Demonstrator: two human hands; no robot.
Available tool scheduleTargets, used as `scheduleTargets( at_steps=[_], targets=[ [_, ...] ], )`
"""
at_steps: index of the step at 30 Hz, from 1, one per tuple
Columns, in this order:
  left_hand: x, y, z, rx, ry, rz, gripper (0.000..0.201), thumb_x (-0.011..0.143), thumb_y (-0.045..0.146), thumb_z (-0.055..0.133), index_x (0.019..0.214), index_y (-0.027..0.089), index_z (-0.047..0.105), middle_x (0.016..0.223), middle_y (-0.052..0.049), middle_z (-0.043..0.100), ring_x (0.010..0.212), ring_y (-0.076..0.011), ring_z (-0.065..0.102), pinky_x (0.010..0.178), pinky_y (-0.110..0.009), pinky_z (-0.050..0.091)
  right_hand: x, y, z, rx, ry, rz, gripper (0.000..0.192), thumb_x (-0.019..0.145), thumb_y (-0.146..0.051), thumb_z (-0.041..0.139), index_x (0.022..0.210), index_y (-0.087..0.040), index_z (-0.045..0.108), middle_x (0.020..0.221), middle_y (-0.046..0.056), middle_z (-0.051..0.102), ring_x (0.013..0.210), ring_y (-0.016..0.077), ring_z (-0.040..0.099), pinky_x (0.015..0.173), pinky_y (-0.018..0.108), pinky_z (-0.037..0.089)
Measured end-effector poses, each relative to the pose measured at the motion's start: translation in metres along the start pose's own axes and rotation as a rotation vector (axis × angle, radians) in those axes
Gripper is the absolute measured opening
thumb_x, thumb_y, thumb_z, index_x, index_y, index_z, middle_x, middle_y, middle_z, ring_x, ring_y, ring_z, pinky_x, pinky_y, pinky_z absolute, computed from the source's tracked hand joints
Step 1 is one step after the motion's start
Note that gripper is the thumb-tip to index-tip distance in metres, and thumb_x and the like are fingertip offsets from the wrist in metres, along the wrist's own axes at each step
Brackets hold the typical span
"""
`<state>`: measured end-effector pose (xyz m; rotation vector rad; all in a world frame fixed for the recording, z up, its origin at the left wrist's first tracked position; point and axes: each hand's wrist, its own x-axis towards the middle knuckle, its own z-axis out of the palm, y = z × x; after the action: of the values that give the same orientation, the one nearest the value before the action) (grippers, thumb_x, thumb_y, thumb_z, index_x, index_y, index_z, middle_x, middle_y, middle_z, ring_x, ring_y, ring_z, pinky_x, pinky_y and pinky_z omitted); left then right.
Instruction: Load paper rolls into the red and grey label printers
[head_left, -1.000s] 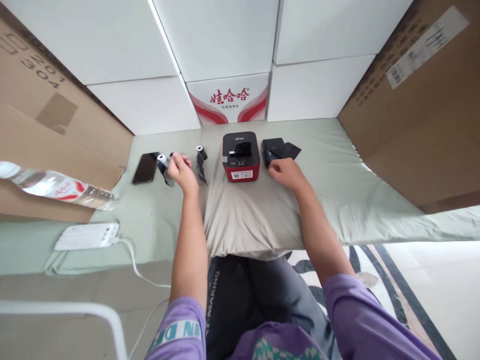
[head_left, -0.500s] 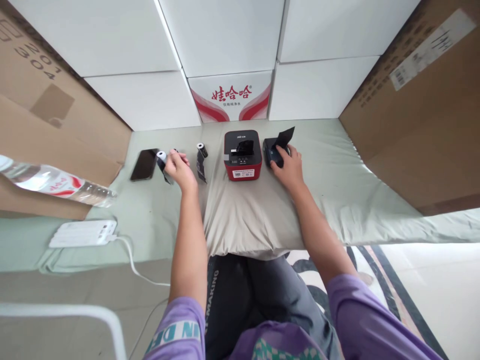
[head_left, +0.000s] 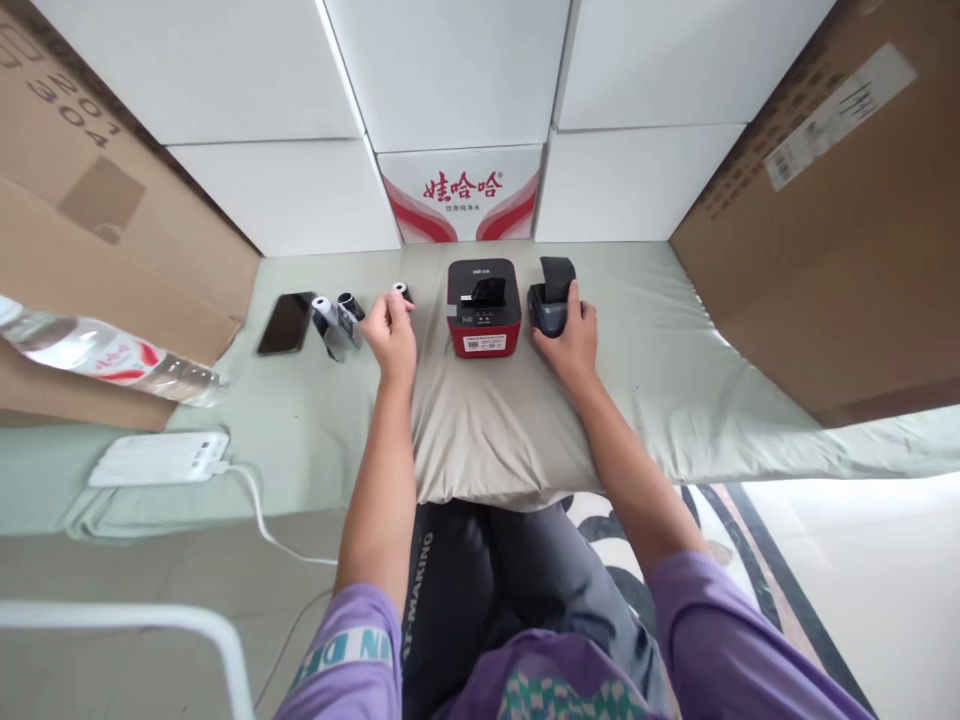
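My left hand (head_left: 391,335) pinches a small roll (head_left: 402,291) just left of the red printer (head_left: 484,307) (roll's axis unclear, mostly hidden). My right hand (head_left: 571,338) wraps the black printer (head_left: 550,296), flap upright, on the bed sheet (head_left: 660,340).

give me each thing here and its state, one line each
left hand: fingertips on a small roll
small roll: touched, on the cloth
right hand: resting on the black printer
black printer: lid flipped up, open
red printer: upright, top open
two rolls: lying side by side, untouched
phone: flat, screen dark
water bottle: on its side
power bank: cable plugged in
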<state>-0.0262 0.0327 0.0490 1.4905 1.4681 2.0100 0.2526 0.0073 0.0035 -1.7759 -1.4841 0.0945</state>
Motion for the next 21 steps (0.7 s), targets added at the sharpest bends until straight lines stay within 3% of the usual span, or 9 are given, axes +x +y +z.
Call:
scheduleTargets(
  at_steps=[4,6,9,12,15,21],
  targets=[
    [-0.044,0.035,-0.027,-0.033,-0.090,-0.011,0.046,0.107,0.044,0.044,0.075,0.018,0.065,0.062,0.001,0.054,0.059,-0.0113,0.052,0.060,-0.024,0.042,-0.058,-0.023,-0.043,0.037,0.097,0.058,0.105,0.075,-0.039,0.073,0.166,-0.021,0.023,0.137,0.019,0.049,0.128,0.0374,0.053,0.108,0.057,0.049],
    [-0.083,0.049,-0.045,0.017,-0.238,-0.006,0.042,0.107,0.041,0.045,0.082,0.019,0.070,0.071,-0.002,0.063,0.071,-0.0134,0.062,0.068,-0.024,0.049,-0.099,-0.036,-0.058,0.068,0.107,0.081,0.109,0.075,-0.038,0.074,0.167,-0.023,0.018,0.137,0.018,0.049,0.126,0.0370,0.056,0.106,0.057,0.051],
    [-0.145,0.058,-0.064,0.094,-0.519,0.052,0.029,0.106,0.033,0.049,0.117,0.021,0.072,0.109,-0.008,0.076,0.101,-0.0185,0.071,0.090,-0.031,0.056,-0.157,-0.053,-0.061,0.126,0.073,0.042,0.110,0.080,-0.036,0.075,0.169,-0.023,0.012,0.143,0.019,0.046,0.135,0.0377,0.053,0.113,0.058,0.047],
    [-0.186,0.056,-0.074,0.180,-0.688,0.099,0.045,0.106,0.025,0.045,0.151,0.022,0.052,0.146,-0.013,0.064,0.134,-0.0224,0.062,0.114,-0.040,0.050,-0.194,-0.064,-0.045,0.169,0.039,0.017,0.109,0.082,-0.036,0.076,0.169,-0.024,0.011,0.149,0.021,0.043,0.140,0.0386,0.051,0.113,0.059,0.047],
    [-0.200,0.050,-0.078,0.243,-0.734,0.068,0.056,0.105,0.015,0.038,0.160,0.023,0.042,0.156,-0.013,0.056,0.142,-0.0224,0.056,0.119,-0.042,0.047,-0.208,-0.068,-0.026,0.147,0.017,-0.030,0.107,0.083,-0.036,0.076,0.168,-0.023,0.012,0.151,0.023,0.043,0.141,0.0408,0.050,0.111,0.062,0.049],
    [-0.201,0.050,-0.078,0.357,-0.721,-0.024,0.065,0.095,0.004,0.040,0.158,0.020,0.043,0.152,-0.013,0.060,0.133,-0.0238,0.064,0.114,-0.043,0.051,-0.207,-0.067,-0.018,0.068,-0.026,-0.017,0.118,0.080,-0.034,0.079,0.168,-0.019,0.003,0.155,0.029,0.042,0.142,0.0456,0.050,0.107,0.065,0.051]
  ],
)
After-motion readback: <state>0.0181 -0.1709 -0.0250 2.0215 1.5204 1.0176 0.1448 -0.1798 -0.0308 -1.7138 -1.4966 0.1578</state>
